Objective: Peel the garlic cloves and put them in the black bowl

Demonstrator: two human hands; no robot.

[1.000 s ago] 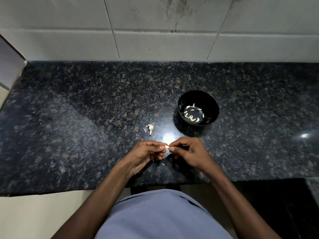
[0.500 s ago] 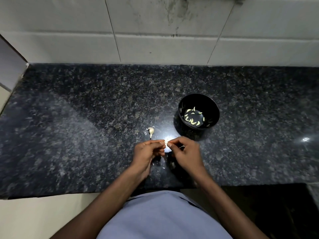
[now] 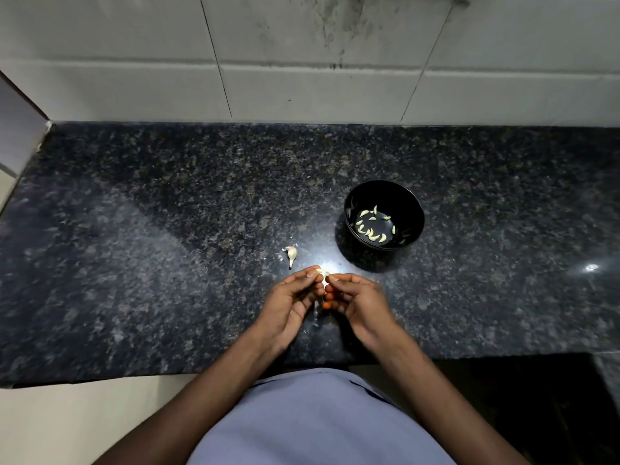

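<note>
Between 2 hands (image 3: 323, 298): 1 clove (image 3: 322, 273)

The counter (image 3: 167, 263) is polished dark stone, speckled grey and black like granite, glossy enough to throw back a bright patch of light near its front edge. Behind it the wall (image 3: 134, 78) is pale tile, smooth with a dull sheen, with thin grout lines and dark grimy streaks toward the top. The black bowl (image 3: 407, 204) has a smooth, shiny surface that mirrors the pale peeled cloves (image 3: 370, 226) inside; whether it is plastic or glazed ceramic cannot be told. A loose clove (image 3: 292, 253) on the counter wears dry, papery, matt skin. The shirt (image 3: 318, 424) is soft matt cloth, grey-blue.
</note>
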